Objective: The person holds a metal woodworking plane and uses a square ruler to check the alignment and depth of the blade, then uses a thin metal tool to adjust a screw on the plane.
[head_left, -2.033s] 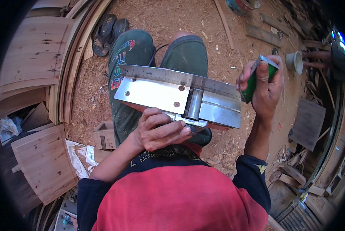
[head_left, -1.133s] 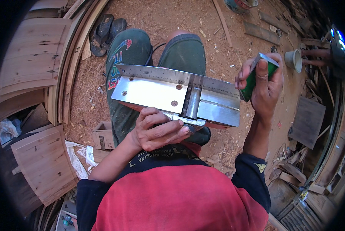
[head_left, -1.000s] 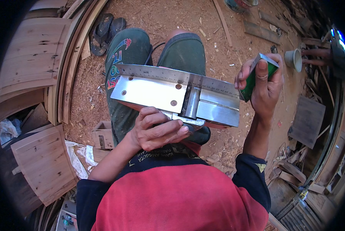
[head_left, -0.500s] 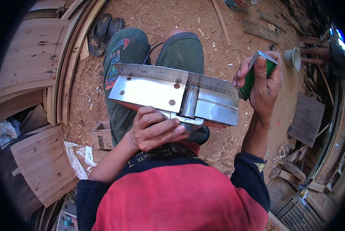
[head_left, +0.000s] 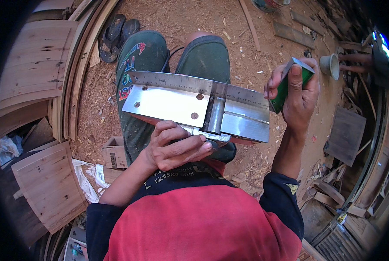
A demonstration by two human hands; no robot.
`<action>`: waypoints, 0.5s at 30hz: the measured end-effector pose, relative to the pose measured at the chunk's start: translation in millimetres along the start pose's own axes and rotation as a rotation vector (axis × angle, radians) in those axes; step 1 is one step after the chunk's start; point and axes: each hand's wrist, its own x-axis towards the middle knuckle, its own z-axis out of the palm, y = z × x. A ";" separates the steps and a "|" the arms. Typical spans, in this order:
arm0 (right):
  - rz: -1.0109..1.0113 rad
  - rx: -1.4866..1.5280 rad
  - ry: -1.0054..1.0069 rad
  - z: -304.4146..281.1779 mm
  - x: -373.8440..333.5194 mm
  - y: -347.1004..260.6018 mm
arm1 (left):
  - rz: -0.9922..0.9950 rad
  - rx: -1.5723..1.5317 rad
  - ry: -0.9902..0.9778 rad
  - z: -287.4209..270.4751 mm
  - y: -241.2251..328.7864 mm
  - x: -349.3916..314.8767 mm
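An electric hand planer (head_left: 164, 102) lies sole up over my lap, its two shiny metal plates on either side of the cutter drum (head_left: 214, 115). My left hand (head_left: 175, 145) is closed around the planer's near side, its fingertips below the drum. In my right hand (head_left: 299, 93) is a try square, gripped by its green stock (head_left: 282, 96) with the thumb on top. The square's steel ruler blade (head_left: 177, 81) stands on edge along the far side of the sole, spanning both plates and the drum gap.
Wood shavings cover the ground. Wooden panels (head_left: 49, 187) and long boards (head_left: 83, 65) stand at the left, with sandals (head_left: 116, 32) beside them. A small wooden box (head_left: 115, 152) sits near my left forearm. On the right are a dark board (head_left: 345, 135), wood scraps and a person's hand holding a pale bucket (head_left: 329, 66).
Almost nothing differs. The planer, the try square and both hands keep their places, with only a very slight shift of my right hand to the right.
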 end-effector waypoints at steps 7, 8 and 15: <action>-0.003 0.009 0.012 1.2 0.1 -1.0 | -0.008 0.002 -0.008 -1.1 0.5 1.2; -0.003 0.009 0.012 1.1 0.0 -0.9 | -0.008 0.002 -0.008 -1.2 0.4 1.3; -0.014 0.006 0.013 0.4 -1.3 -0.5 | -0.006 0.007 -0.017 -1.7 0.9 0.8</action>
